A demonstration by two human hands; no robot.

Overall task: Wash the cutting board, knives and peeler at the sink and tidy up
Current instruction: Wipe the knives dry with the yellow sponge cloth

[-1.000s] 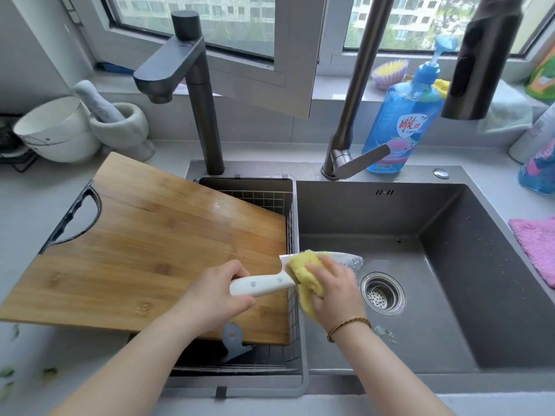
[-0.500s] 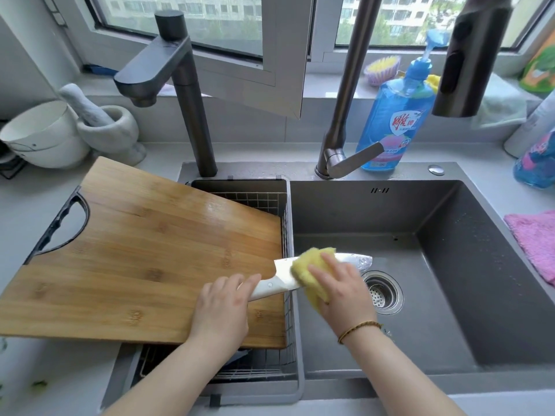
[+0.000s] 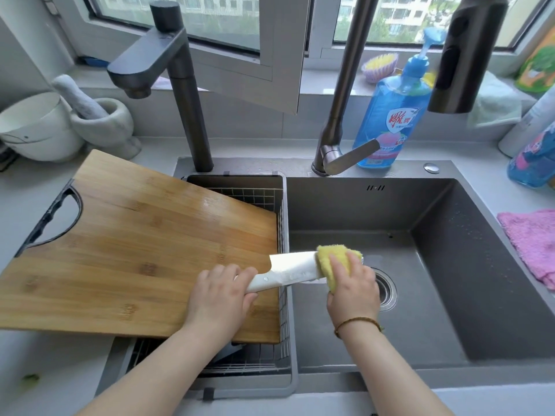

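Sponge point(image 3: 334, 262) has slid out to the tip of the one white knife point(image 3: 289, 271), held level over the sink point(image 3: 345, 211). Left hand point(image 3: 222, 298) grips the handle; right hand point(image 3: 353, 291) pinches the single yellow sponge round the blade. One cutting board point(image 3: 135, 250) lies across the wire basket point(image 3: 258, 363). Two taps point(image 3: 187, 109) stand behind.

Colours at my sink

White knife point(image 3: 288, 273), yellow sponge point(image 3: 333, 262), striped honey-brown bamboo cutting board point(image 3: 144, 247), dark grey sink point(image 3: 450, 265), blue soap bottle point(image 3: 393, 115), pink cloth point(image 3: 531, 241).

Cutting board point(image 3: 144, 250) on wire basket point(image 3: 258, 199) left of sink point(image 3: 435, 265), knife point(image 3: 288, 271) across both.
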